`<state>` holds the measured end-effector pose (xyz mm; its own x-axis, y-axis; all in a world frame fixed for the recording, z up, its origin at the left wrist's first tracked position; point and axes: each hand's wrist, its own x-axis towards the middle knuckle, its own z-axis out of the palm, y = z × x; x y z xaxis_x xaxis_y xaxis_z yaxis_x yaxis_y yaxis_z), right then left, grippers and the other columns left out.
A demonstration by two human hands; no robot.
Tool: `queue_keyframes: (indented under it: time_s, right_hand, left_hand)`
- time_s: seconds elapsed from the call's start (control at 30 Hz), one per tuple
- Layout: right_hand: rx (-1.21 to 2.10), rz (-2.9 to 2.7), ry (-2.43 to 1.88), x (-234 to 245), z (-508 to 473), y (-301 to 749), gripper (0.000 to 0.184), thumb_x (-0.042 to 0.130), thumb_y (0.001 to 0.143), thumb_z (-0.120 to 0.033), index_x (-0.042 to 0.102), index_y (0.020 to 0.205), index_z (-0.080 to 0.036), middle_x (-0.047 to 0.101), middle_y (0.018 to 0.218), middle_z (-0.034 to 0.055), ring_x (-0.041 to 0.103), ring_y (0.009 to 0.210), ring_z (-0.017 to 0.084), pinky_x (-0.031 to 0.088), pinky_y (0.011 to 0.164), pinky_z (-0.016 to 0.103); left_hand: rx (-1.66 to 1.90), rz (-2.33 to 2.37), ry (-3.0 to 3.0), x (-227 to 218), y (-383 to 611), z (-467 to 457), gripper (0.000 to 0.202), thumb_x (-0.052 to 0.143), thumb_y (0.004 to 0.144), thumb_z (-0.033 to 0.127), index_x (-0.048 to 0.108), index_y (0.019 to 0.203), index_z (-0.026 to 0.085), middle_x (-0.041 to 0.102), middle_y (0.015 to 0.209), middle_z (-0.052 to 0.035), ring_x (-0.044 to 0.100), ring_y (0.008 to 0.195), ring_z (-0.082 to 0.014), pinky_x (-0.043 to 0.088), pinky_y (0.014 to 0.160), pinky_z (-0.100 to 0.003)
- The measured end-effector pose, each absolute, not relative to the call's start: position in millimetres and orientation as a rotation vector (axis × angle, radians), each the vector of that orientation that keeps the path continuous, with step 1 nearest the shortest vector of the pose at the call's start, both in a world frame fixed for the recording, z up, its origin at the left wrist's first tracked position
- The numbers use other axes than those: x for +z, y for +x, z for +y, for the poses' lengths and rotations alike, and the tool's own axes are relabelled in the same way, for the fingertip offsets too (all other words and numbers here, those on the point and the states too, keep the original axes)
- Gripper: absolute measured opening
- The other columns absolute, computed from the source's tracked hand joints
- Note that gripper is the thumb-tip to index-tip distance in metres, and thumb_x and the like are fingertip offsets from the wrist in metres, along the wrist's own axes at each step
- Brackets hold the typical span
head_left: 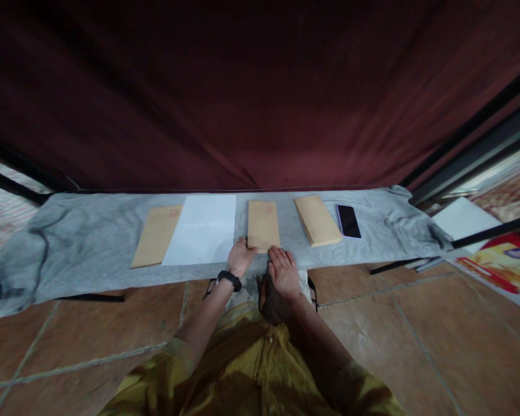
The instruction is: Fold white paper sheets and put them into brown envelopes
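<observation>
A brown paper envelope [263, 224] lies upright in front of me on a grey cloth, a small reddish mark near its upper right corner. My left hand [240, 259], with a dark band on the wrist, holds its lower left corner, fingers bent and thumb along the bottom edge. My right hand [284, 273] rests by the lower right corner, fingers stretched out and fingertips touching the bottom edge. To the left, white paper [203, 228] partly covers another brown envelope [156, 234]. A thick stack of brown envelopes [317, 219] lies at an angle to the right.
A smartphone [349, 221] with a dark screen lies right of the stack. The grey cloth [91, 242] covers a long narrow table. Behind it hangs a dark red curtain [260, 115]. Black frame bars [481, 133] and a colourful printed package [507, 260] are at the right.
</observation>
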<state>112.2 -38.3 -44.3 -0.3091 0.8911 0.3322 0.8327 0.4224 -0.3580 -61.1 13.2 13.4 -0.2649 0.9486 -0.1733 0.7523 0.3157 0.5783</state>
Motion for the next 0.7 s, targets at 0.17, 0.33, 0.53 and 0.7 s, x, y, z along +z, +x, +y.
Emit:
queue_keyframes:
  time_s: [0.17, 0.33, 0.53, 0.7]
  right_hand:
    - [0.181, -2.193, -1.448, -42.7, -37.9, 112.5, 0.046, 0.036, 0.105, -0.027, 0.048, 0.148, -0.016, 0.054, 0.15, 0.0096, 0.045, 0.14, 0.022, 0.026, 0.12, 0.044]
    - [0.172, -2.18, -1.511, -30.2, -36.1, 107.9, 0.045, 0.038, 0.105, -0.027, 0.051, 0.146, -0.015, 0.056, 0.147, 0.0105, 0.051, 0.134, 0.025, 0.031, 0.117, 0.045]
    - [0.151, -2.122, -1.678, -5.5, -29.1, 93.3, 0.042, 0.041, 0.102, -0.021, 0.055, 0.141, -0.016, 0.062, 0.139, 0.015, 0.062, 0.118, 0.027, 0.048, 0.098, 0.039]
    - [0.453, -1.809, -1.659, 5.0, -20.4, 89.1, 0.037, 0.041, 0.097, -0.014, 0.068, 0.122, -0.019, 0.073, 0.116, 0.0125, 0.069, 0.094, 0.022, 0.05, 0.081, 0.031]
  left_hand:
    - [0.634, 1.925, 1.319, 10.0, -64.8, 21.0, 0.019, 0.07, 0.075, 0.026, 0.057, 0.064, 0.018, 0.062, 0.056, -0.001, 0.061, 0.061, -0.0163, 0.04, 0.055, -0.025]
    - [0.826, 1.73, 1.145, 20.2, -54.4, 11.3, 0.017, 0.065, 0.075, 0.025, 0.053, 0.065, 0.018, 0.055, 0.051, 0.0033, 0.052, 0.049, -0.0105, 0.036, 0.047, -0.021]
    - [0.984, 1.56, 1.085, 43.0, -39.3, 0.7, 0.015, 0.067, 0.072, 0.027, 0.056, 0.07, 0.018, 0.055, 0.053, 0.0043, 0.05, 0.048, -0.0093, 0.037, 0.048, -0.02]
    - [1.043, 1.456, 1.075, 57.0, -28.9, -1.8, 0.031, 0.068, 0.079, 0.048, 0.058, 0.077, 0.018, 0.061, 0.063, 0.0011, 0.058, 0.058, -0.0116, 0.041, 0.052, -0.021]
